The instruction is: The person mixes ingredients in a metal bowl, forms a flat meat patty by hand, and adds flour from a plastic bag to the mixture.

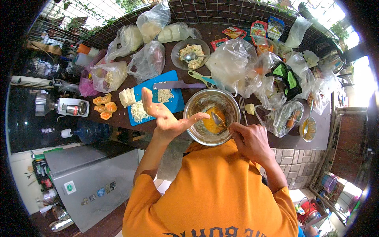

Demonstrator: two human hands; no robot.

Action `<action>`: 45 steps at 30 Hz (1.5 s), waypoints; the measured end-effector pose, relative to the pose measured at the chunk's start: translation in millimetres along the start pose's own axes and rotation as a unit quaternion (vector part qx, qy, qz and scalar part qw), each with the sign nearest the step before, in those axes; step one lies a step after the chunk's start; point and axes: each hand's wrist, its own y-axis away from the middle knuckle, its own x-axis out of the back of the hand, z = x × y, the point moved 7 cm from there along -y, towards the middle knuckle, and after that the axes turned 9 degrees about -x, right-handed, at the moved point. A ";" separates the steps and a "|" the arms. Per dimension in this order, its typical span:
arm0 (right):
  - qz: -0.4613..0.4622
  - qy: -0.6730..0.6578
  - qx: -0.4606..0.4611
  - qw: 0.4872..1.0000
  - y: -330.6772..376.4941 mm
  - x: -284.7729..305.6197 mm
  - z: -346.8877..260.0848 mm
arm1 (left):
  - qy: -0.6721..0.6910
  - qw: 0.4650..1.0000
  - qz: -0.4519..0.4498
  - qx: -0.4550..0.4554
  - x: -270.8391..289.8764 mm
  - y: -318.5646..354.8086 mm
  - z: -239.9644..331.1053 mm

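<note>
A metal mixing bowl (194,108) stands at the table's near edge with a yellow-orange mixture (211,127) in its bottom. My right hand (252,140) is closed around the handle of a spoon (217,119), whose head dips into the mixture. Raised at the bowl's left side, my left hand (166,118) is open with nothing in it. Its thumb extends over the bowl and light bits cling to its fingers. Behind it lies a blue cutting board (173,77) with a knife (177,85), chopped white pieces (139,111) and a pale block (127,97).
Several orange filled pieces (105,106) sit left of the board. A plate (175,59) of food is at the back. Plastic bags (233,61) crowd the right side. A fork (242,106) lies beside the bowl; a small bowl (312,134) stands far right.
</note>
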 end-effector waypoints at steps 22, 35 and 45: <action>0.162 0.125 0.062 0.977 -12.1 15.8 -31.0 | 0.212 0.877 -0.212 0.374 -53.5 22.4 14.8; 0.118 -0.010 -0.020 0.993 -19.4 6.5 -21.1 | 0.193 0.937 -0.120 0.266 -61.6 11.4 14.1; 0.086 0.001 -0.032 0.996 -17.2 3.2 -17.3 | 0.209 0.916 -0.140 0.312 -60.5 15.6 9.1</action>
